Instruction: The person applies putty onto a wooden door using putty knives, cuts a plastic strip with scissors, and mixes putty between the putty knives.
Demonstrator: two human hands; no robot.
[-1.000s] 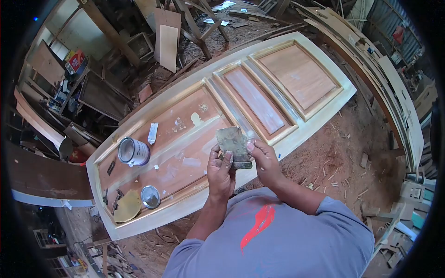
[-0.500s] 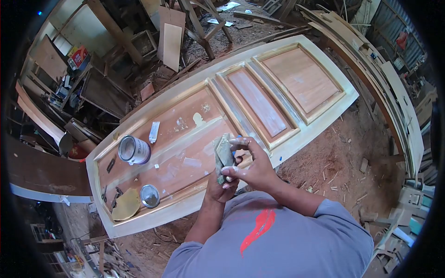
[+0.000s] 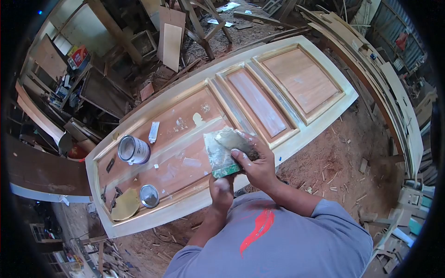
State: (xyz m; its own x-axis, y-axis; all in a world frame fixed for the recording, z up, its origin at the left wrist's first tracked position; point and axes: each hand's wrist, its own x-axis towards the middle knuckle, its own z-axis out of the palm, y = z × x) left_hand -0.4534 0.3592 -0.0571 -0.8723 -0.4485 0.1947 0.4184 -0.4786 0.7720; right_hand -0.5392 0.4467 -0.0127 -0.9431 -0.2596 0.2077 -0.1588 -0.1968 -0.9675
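My left hand [image 3: 222, 191] is closed below a flat, putty-smeared scraper [image 3: 216, 152] with a green band along its lower edge. In my right hand [image 3: 260, 167] is a smaller greyish spreader [image 3: 233, 140], pinched with the thumb on top and laid against the scraper's face. White smears mark the fingers of both hands. Both tools are above a panelled wooden door [image 3: 185, 99] lying flat, with pale filler patches on its panels. My left fingers are mostly hidden behind the scraper.
On the door stand an open can [image 3: 134, 150], a round lid [image 3: 149, 196], a white tube [image 3: 154, 132] and a yellowish flat piece [image 3: 125, 205]. Long boards [image 3: 371, 69] are stacked at right. Wood scraps litter the dirt floor [image 3: 320, 162].
The scraper has turned from nearly edge-on to show its broad face and green band. My right hand has shifted slightly right and down, its spreader now flat against the scraper.
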